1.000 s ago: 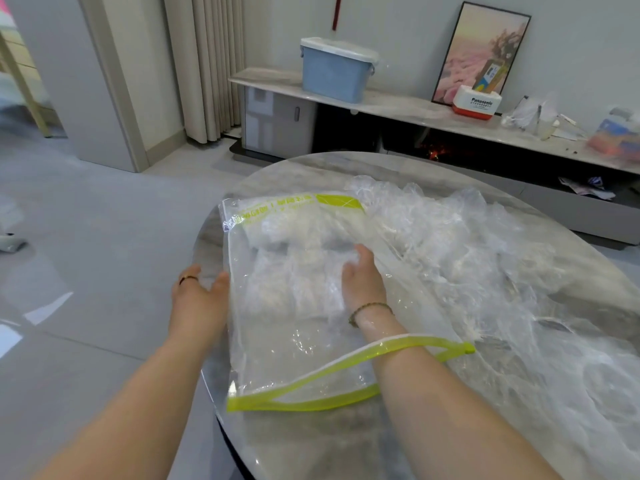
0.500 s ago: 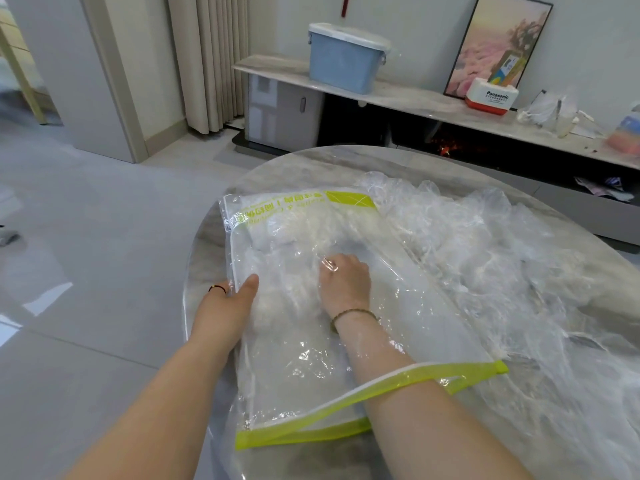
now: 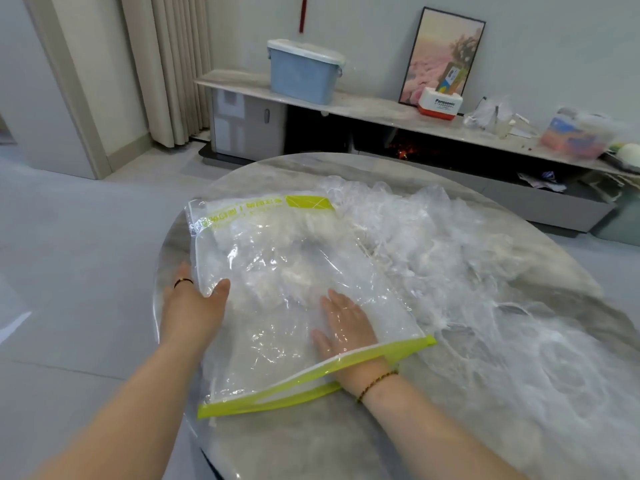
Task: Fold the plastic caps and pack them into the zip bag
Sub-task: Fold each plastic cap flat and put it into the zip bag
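The clear zip bag [image 3: 294,271], with a lime-green zip strip, lies flat on the 9 o'clock side of the round table [image 3: 311,445]. Its mouth is open toward 6 o'clock. White folded caps [image 3: 311,232] sit at its 12 o'clock end. The right hand [image 3: 346,327] is inside, fingers straight and flat. The left hand [image 3: 194,306] rests on the bag's 9 o'clock edge, thumb straight on top. Loose caps [image 3: 485,271] are piled at the bag's 3 o'clock.

A clear zip bag [image 3: 277,323] with a yellow-green strip lies flat on the round marble table [image 3: 294,168], mouth open, with white folded plastic caps [image 3: 277,233] inside. Crumpled loose caps [image 3: 485,289] heap just beside it.
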Tool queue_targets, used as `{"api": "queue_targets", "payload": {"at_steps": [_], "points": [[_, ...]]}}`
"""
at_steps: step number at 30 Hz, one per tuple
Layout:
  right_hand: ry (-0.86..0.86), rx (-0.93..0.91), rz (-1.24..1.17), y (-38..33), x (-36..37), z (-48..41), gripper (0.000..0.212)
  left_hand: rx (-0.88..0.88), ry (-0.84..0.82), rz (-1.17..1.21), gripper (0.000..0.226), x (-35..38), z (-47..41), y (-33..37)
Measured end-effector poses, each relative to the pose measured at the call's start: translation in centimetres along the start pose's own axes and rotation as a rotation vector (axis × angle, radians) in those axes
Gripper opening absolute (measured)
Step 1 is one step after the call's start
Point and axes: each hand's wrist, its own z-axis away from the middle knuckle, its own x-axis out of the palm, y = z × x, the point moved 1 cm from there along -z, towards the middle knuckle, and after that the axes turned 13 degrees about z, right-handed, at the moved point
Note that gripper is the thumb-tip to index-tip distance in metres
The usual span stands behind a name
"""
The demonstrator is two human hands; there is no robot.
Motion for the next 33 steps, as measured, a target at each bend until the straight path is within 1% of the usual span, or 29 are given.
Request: {"api": "queue_targets", "payload": {"at_steps": [1, 2, 3, 4, 6, 8, 10, 11, 12, 13, 14, 16, 18, 20, 22, 25, 26, 28, 29, 30, 31, 32, 33], "points": [[-0.044, -0.008, 0.043, 0.8, -0.6, 1.7, 0.059, 0.078, -0.003, -0.073, 0.062, -0.1, 0.5, 0.4], [-0.053, -0.045, 0.124, 2.0, -1.1, 3.0, 0.059, 0.159, -0.011, -0.127, 0.061, 0.0, 1.0, 0.7], [-0.050, -0.122, 0.151, 3.2, -1.6, 5.1, 0.054, 0.234, -0.033, -0.171, 0.060, 0.4, 2.1, 1.2], [0.000, -0.188, 0.134, 4.3, -1.9, 6.7, 0.046, 0.301, -0.063, -0.204, 0.059, 0.8, 3.2, 1.5], [0.041, -0.133, 0.115, 6.9, -2.6, 9.2, 0.036, 0.481, -0.142, -0.222, 0.052, 2.0, 5.7, 1.8], [0.140, -0.063, 0.135, 9.6, -3.3, 11.8, 0.028, 0.750, -0.241, -0.222, 0.038, 3.5, 8.8, 2.1], [0.182, -0.008, 0.180, 12.4, -4.3, 14.2, 0.019, 0.989, -0.392, -0.217, 0.032, 5.1, 12.0, 2.0], [0.183, 0.045, 0.197, 13.4, -4.6, 15.3, 0.026, 1.078, -0.460, -0.216, 0.029, 5.8, 13.3, 1.6], [0.170, 0.085, 0.225, 14.2, -4.8, 16.2, 0.037, 1.111, -0.536, -0.208, 0.028, 6.5, 14.7, 1.1], [0.144, 0.127, 0.273, 14.7, -5.4, 16.9, 0.046, 1.124, -0.586, -0.200, 0.028, 7.1, 15.7, 0.6], [0.122, 0.177, 0.334, 15.4, -5.7, 17.8, 0.049, 1.121, -0.635, -0.221, 0.028, 7.8, 16.8, -0.3], [0.123, 0.259, 0.369, 15.8, -5.7, 17.8, 0.051, 1.033, -0.733, -0.378, 0.033, 8.8, 17.3, -2.3], [0.132, 0.255, 0.401, 16.0, -5.1, 17.7, 0.060, 0.952, -0.803, -0.570, 0.041, 9.6, 17.0, -3.6], [0.187, 0.217, 0.468, 15.9, -4.2, 16.9, 0.063, 0.927, -0.802, -0.662, 0.044, 10.0, 16.7, -3.8], [0.221, 0.215, 0.472, 16.1, -3.3, 15.4, 0.056, 0.906, -0.801, -0.736, 0.045, 10.3, 16.5, -3.9], [0.262, 0.232, 0.466, 16.3, -2.7, 12.9, 0.031, 0.967, -0.741, -0.717, 0.050, 10.2, 16.2, -4.4], [0.230, 0.227, 0.467, 16.4, -3.0, 12.2, 0.025, 0.975, -0.731, -0.711, 0.058, 10.2, 16.2, -4.6], [0.109, 0.334, 0.434, 16.6, -4.4, 10.7, 0.007, 1.008, -0.691, -0.681, 0.070, 10.1, 16.2, -4.9], [0.116, 0.404, 0.389, 17.1, -5.2, 10.3, 0.014, 1.010, -0.672, -0.667, 0.071, 10.1, 16.1, -5.0], [0.190, 0.466, 0.296, 17.6, -5.8, 10.1, 0.021, 1.013, -0.654, -0.652, 0.067, 10.1, 16.2, -4.9], [0.291, 0.516, 0.226, 17.9, -6.6, 10.0, 0.021, 1.039, -0.618, -0.615, 0.058, 10.2, 16.2, -4.9], [0.457, 0.556, 0.141, 17.8, -7.8, 10.1, 0.017, 1.060, -0.580, -0.581, 0.047, 10.3, 16.3, -4.8], [0.631, 0.557, 0.104, 17.7, -8.5, 10.4, 0.014, 1.064, -0.542, -0.548, 0.046, 10.5, 16.2, -4.7]]}}
